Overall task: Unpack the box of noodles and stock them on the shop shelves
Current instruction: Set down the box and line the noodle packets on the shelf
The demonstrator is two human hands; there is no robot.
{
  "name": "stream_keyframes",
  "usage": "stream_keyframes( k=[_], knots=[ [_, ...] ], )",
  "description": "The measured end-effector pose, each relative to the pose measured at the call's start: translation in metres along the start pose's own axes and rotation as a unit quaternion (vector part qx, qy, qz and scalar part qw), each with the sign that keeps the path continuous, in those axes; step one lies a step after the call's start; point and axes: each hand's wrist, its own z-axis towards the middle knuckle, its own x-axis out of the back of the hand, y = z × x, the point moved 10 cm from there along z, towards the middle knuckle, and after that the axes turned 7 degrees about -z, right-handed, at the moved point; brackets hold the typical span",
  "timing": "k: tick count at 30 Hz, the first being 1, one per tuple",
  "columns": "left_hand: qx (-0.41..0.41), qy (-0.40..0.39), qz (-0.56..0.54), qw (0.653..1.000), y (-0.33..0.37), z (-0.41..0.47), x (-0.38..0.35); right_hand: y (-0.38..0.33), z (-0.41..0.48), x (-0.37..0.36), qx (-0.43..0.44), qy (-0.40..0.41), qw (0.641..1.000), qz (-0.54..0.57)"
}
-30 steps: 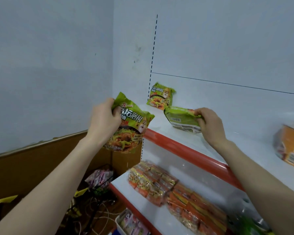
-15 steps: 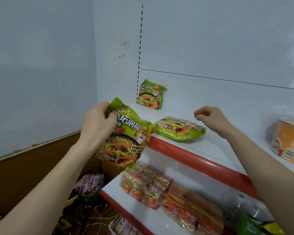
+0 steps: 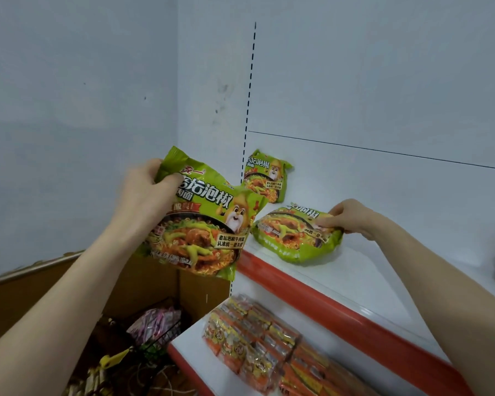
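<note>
Left hand (image 3: 143,195) round near-upright packet (image 3: 200,227); right hand (image 3: 352,215) on flat packet (image 3: 292,238) along shelf (image 3: 369,270).

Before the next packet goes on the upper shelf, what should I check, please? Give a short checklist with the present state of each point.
1. The left hand grips the held packet securely: ok, the fingers are curled round its top corner.
2. The right hand has a grip on the flat packet: cannot tell; its fingertips lie on the packet and the thumb is hidden.
3. The flat packet is wholly on the upper shelf: ok, though it is near the red front edge.
4. The flat packet stands like the standing packet: not ok, it lies face up.
5. There is free shelf to the right of the flat packet: ok.
</note>
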Motion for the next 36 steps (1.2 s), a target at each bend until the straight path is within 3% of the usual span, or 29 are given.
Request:
stream_keyframes(
  k=[2,6,12,19,28,32,36],
  knots=[
    [0.019,0.008,-0.019,1.000,-0.002,0.006,-0.001,-0.014,0.010,0.021,0.050,0.078,0.995,0.026],
    [0.034,0.030,-0.058,0.997,-0.001,0.015,-0.003,-0.041,0.023,0.062,0.124,0.242,0.959,-0.075],
    [0.007,0.050,-0.067,0.996,0.007,0.025,-0.015,-0.051,0.055,0.074,0.174,0.331,0.912,-0.168],
    [0.003,0.066,-0.051,0.997,0.002,0.034,-0.026,-0.045,0.089,0.065,0.158,0.346,0.906,-0.184],
    [0.002,0.058,-0.070,0.996,-0.008,0.038,-0.040,-0.060,0.099,0.055,0.154,0.349,0.864,-0.329],
    [0.008,0.036,-0.088,0.995,-0.010,0.036,-0.049,-0.058,0.101,0.060,0.122,0.282,0.887,-0.345],
    [-0.003,0.030,-0.111,0.993,-0.006,0.032,-0.053,-0.064,0.079,0.077,0.156,0.276,0.934,-0.166]
  ],
)
